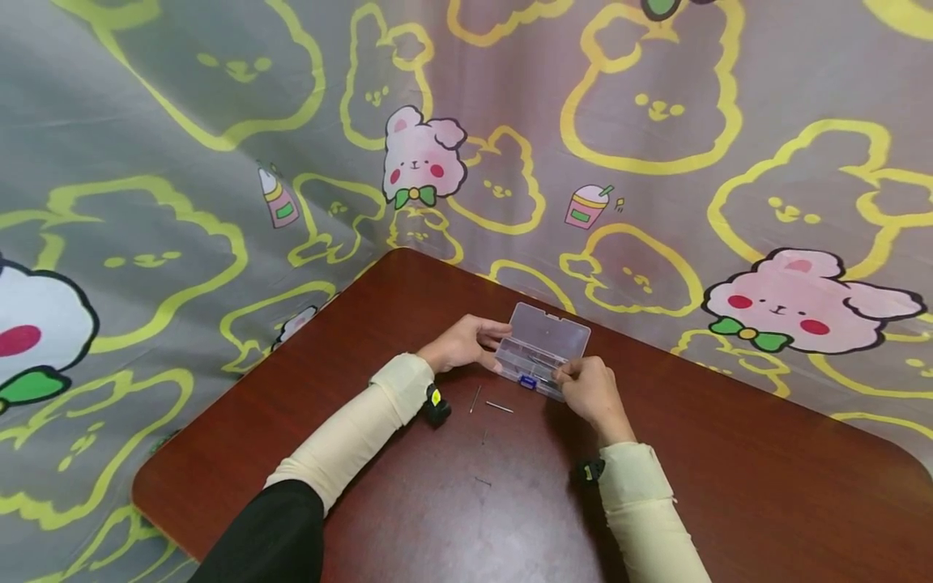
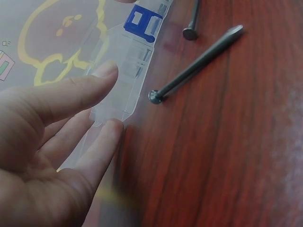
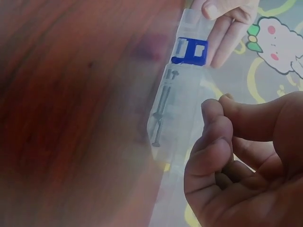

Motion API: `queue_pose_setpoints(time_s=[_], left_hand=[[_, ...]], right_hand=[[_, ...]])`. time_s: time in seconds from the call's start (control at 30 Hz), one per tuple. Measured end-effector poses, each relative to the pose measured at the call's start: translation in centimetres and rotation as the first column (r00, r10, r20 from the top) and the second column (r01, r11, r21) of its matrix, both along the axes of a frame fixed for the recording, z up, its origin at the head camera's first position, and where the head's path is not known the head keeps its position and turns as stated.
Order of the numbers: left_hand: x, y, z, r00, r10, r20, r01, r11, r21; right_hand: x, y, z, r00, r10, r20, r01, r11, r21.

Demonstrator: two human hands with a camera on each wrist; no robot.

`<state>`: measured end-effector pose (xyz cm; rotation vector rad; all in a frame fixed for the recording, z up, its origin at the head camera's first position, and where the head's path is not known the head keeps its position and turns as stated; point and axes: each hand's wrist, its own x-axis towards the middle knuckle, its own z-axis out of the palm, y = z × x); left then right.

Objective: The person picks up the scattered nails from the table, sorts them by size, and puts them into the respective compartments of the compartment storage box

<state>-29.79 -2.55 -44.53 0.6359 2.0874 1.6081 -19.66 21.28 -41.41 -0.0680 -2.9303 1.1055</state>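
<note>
A clear plastic compartment box (image 1: 510,360) stands on the table with its lid (image 1: 547,332) raised at the back and a blue latch (image 1: 528,382) at its front. My left hand (image 1: 463,344) holds the box's left end; in the left wrist view its thumb lies over the clear wall and a fingertip is at the corner. Over the right part of the box, my right hand (image 1: 589,391) has its fingers curled, thumb tip against forefinger, and nothing shows between them. Several nails (image 3: 163,101) show through the front wall in the right wrist view.
In front of the box lie two nails, one pointing away (image 1: 475,399) and one crosswise (image 1: 499,406). Closer to me are two thin dark pieces (image 1: 483,482). The brown table (image 1: 291,405) meets a cartoon-printed curtain (image 1: 496,97) behind and at the left.
</note>
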Motion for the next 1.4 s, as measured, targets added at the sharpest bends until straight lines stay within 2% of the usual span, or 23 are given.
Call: queue_pose_setpoints(time_s=[0.2,0.6,0.9,1.17,1.4], left_hand=[[-0.2,0.1,0.1,1.000,0.007,-0.013,-0.007,1.000,0.002],[-0.2,0.3,0.0,1.000,0.015,-0.008,-0.015,1.000,0.002],[-0.2,0.2,-0.1,1.000,0.010,-0.004,-0.010,1.000,-0.002],[-0.2,0.2,-0.1,1.000,0.015,-0.013,-0.016,1.000,-0.016],[-0.1,0.0,-0.3,1.000,0.011,-0.012,-0.011,1.000,-0.014]], right_hand=[[0.4,-0.5,0.3,1.000,-0.007,0.021,0.007,0.999,-0.044],[1.1,-1.9,0.6,0.999,0.047,0.012,-0.047,0.999,-0.010],[1.6,-3.0,0.0,0.994,0.109,0.031,-0.110,0.994,0.011],[1.8,-4.2,-0.3,0.982,0.187,0.011,-0.187,0.982,0.034],[2.1,-5.0,-0.5,0.982,0.189,0.009,-0.189,0.981,0.044]])
